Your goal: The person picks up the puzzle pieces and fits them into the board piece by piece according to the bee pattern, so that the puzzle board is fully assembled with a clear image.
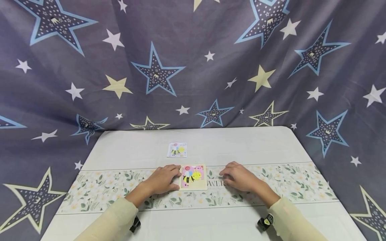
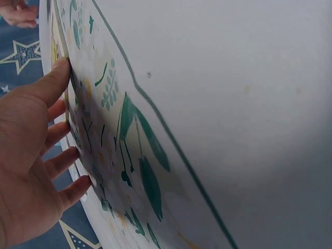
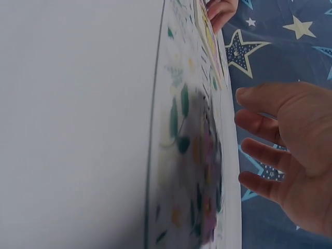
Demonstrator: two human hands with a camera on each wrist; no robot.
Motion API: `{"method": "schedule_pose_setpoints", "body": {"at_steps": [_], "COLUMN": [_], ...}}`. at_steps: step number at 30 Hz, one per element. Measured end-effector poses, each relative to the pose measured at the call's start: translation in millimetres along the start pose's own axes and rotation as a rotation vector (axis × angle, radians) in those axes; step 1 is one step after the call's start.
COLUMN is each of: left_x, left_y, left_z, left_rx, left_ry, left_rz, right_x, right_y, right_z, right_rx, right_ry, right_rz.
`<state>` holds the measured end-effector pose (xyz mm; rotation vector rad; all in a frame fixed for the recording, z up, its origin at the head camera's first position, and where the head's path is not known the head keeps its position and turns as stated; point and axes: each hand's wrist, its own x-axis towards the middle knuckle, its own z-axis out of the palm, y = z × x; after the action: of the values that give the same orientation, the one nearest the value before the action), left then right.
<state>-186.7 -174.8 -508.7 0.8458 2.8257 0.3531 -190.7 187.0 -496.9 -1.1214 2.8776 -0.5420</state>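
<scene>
A square wooden puzzle (image 1: 193, 177) with a bee picture lies on the table, its lower right part showing bare pale wood. My left hand (image 1: 164, 179) rests at the puzzle's left edge, thumb and fingertips touching its frame. In the left wrist view the left hand's fingers (image 2: 57, 140) are spread and lightly bent. My right hand (image 1: 240, 176) is apart from the puzzle, to its right, over the table. The right wrist view has the right hand's fingers (image 3: 262, 148) loosely bent with nothing held. A blurred pinkish thing (image 3: 208, 176) lies near them, its kind unclear.
Behind the puzzle lies a small card (image 1: 177, 150) with a similar bee picture. A floral printed band (image 1: 111, 187) crosses the white table (image 1: 193, 221). A dark star-patterned curtain (image 1: 187, 50) hangs at the back and both sides.
</scene>
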Motion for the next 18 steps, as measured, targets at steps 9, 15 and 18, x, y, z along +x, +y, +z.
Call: {"method": "schedule_pose_setpoints", "body": {"at_steps": [9,15,18], "left_x": [0.2,-0.2,0.4], "left_y": [1.1,2.2,1.7], "left_z": [-1.0,-2.5,-2.4], "left_rx": [-0.007,-0.005,0.004], "left_ry": [-0.003,-0.013,-0.016], "left_rz": [0.004,0.0,-0.009], "right_x": [-18.8,-28.9,-31.9], "right_y": [16,21,22], "right_z": [2,1,1], "right_rx": [-0.016,0.004,-0.003], "right_ry": [0.022,-0.012,-0.018], "right_rz": [0.024,0.045,0.037]}}
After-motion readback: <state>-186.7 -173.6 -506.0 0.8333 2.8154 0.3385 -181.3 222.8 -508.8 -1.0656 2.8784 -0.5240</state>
